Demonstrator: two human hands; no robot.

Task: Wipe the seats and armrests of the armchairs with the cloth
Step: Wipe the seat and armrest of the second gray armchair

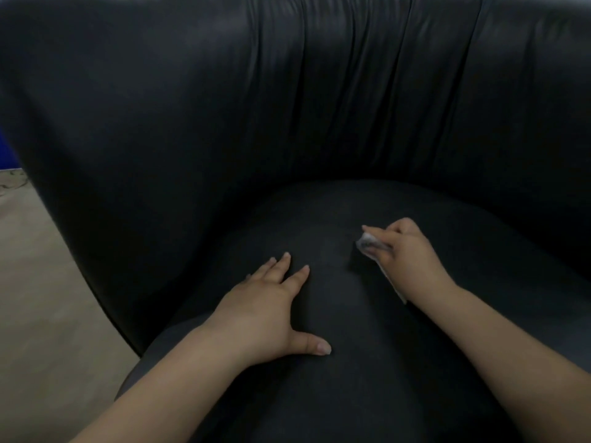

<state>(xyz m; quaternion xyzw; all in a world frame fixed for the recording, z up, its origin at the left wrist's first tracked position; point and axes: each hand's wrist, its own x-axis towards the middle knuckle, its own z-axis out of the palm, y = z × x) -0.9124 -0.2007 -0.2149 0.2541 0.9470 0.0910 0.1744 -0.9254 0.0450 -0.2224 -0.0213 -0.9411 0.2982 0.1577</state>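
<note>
Right hand [406, 251] grips a small bunched cloth [371, 243] against the black armchair seat [335, 378]. Left hand [265, 311] lies flat, empty, spread beside it; unwiped seat extends ahead.

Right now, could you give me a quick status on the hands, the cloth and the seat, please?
Left hand flat on seat, empty. Right hand gripping cloth, pressed on seat. Nothing in the way.
</note>
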